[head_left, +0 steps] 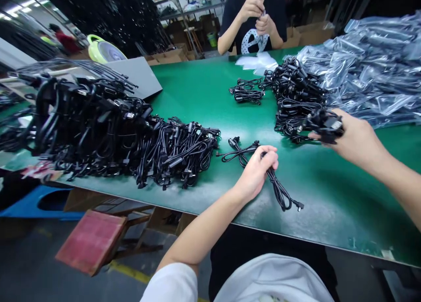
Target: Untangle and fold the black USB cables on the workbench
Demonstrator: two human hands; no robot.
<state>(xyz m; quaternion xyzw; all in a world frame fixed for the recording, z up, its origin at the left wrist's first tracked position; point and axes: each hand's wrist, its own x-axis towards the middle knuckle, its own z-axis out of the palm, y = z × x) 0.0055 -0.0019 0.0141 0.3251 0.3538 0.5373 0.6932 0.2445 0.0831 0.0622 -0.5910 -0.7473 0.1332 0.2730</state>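
Note:
My left hand (258,170) is closed around a coiled black cable (279,188) just above the green table, its loops and plug ends sticking out on the near side. Under and beyond those fingers, another black cable (237,151) lies on the tabletop. To the right, my right hand (353,135) grips a bundle of black cables (325,124) with connector ends showing. That bundle is at the near edge of a heap of coiled black cables (294,91), and whether it touches the heap I cannot tell.
A long pile of black cables (108,131) covers the left of the green table (197,91). Cables in clear plastic bags (371,69) are heaped at right. Across the table a person (253,25) handles a small bag near white sheets (258,62). A red stool (92,240) stands below left.

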